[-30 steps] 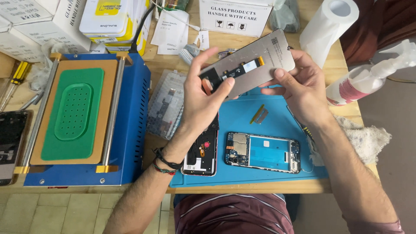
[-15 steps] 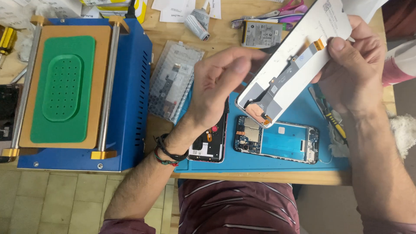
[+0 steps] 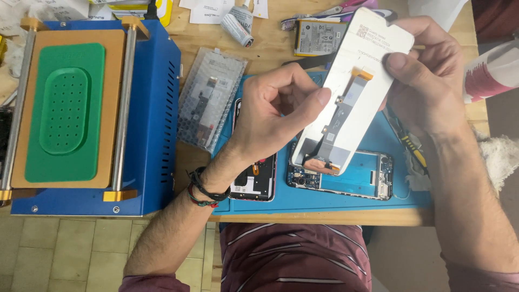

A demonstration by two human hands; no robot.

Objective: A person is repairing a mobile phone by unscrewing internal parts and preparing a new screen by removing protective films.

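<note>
I hold a white phone display panel [image 3: 354, 86] with its back side up, tilted over the blue work mat [image 3: 411, 189]. A flex cable with an orange tip runs down its middle. My right hand [image 3: 427, 81] grips the panel's upper end, thumb on top. My left hand [image 3: 275, 113] pinches the panel's left edge with its index fingertip. Below the panel lies an opened phone frame [image 3: 351, 181] showing its circuit board. A second opened phone [image 3: 254, 181] lies partly under my left wrist.
A blue machine [image 3: 157, 108] with a green pad stands at the left. A part in bubble wrap [image 3: 208, 103] lies beside it. Behind are a phone battery [image 3: 319, 38], a small tube [image 3: 235, 27] and papers. A yellow-handled tool [image 3: 411, 146] rests at the mat's right.
My view has dropped closer to the bench. The panel has swung from nearly level to steeply tilted, its lower end toward me. My left hand slid from its underside to its left edge.
</note>
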